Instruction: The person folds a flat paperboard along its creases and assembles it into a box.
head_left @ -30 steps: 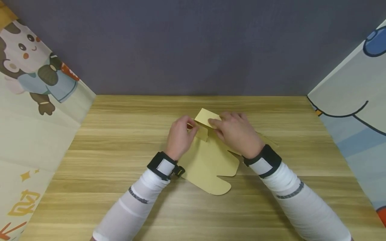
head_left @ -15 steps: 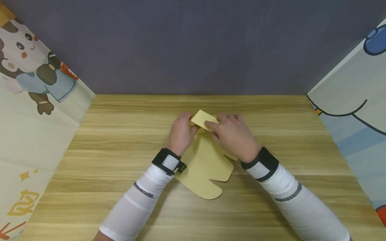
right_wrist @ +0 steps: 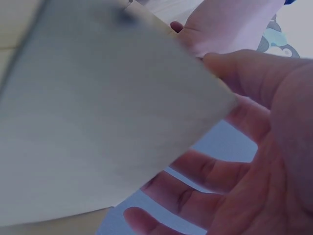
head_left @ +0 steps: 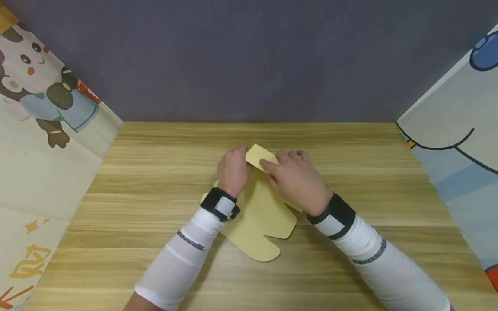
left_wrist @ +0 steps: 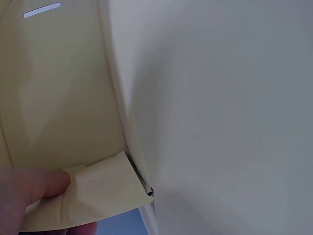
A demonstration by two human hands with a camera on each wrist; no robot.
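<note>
A tan folding carton point(head_left: 264, 211), partly folded up with rounded flaps spreading toward the person, lies on the table between both hands. At its far end my left hand point(head_left: 233, 170) pinches a small flap point(left_wrist: 105, 188), thumb on top and fingers beneath. My right hand point(head_left: 295, 179) pinches the edge of a raised panel point(head_left: 260, 157) between thumb and fingers, the other fingers spread behind it. Up close in the right wrist view that panel point(right_wrist: 107, 112) hides much of the carton. A narrow slot point(left_wrist: 42, 10) cuts through another wall in the left wrist view.
The wood-grain table point(head_left: 155, 216) stretches around the carton. Behind it rises a dark grey wall point(head_left: 249, 60). Printed cartoon panels flank the table at left point(head_left: 46, 172) and right point(head_left: 455, 142). Black straps point(head_left: 334, 216) circle both wrists.
The carton has shifted left and toward the person and turned slightly. My left fingers have moved in behind the raised panel, and the small flap is now hidden from the head view.
</note>
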